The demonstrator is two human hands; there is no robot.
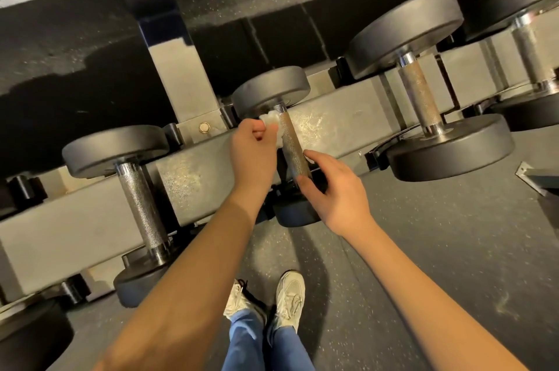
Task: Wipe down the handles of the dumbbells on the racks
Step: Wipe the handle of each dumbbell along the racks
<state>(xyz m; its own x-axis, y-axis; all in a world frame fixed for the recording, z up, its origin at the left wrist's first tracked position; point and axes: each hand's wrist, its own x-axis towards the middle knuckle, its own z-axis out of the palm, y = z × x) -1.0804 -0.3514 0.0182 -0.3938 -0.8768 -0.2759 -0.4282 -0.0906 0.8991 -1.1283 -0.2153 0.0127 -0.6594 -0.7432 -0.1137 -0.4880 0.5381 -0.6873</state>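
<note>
The person stands over a low rack [332, 125], both bare arms stretched down toward the middle dumbbell [272, 89]. Its knurled handle [292, 141] runs from the far head at about twelve o'clock down toward five o'clock, where the near head is mostly hidden behind the hands.

The left hand [254, 147] is closed around a crumpled white wipe [270, 121]. The wipe pokes out at that hand's one o'clock and is pressed against the left side of the handle, up near the far head.

The right hand [335, 192] is at the handle's near end, around four o'clock from the wipe. Its forefinger lies along the right side of the bar and its thumb comes in from below, so it pinches the bar lightly, with the other fingers loosely curled. The two hands are close but apart, with bare knurled steel showing between them.

A left dumbbell [139, 198] rests on the rack at about eight o'clock from the hands. A bigger right dumbbell [420, 92] rests at about two o'clock. Neither is touched.

Down at six o'clock, pale shoes [290, 295] and blue jeans [251, 340] stand on the dark speckled floor [423, 234].
</note>
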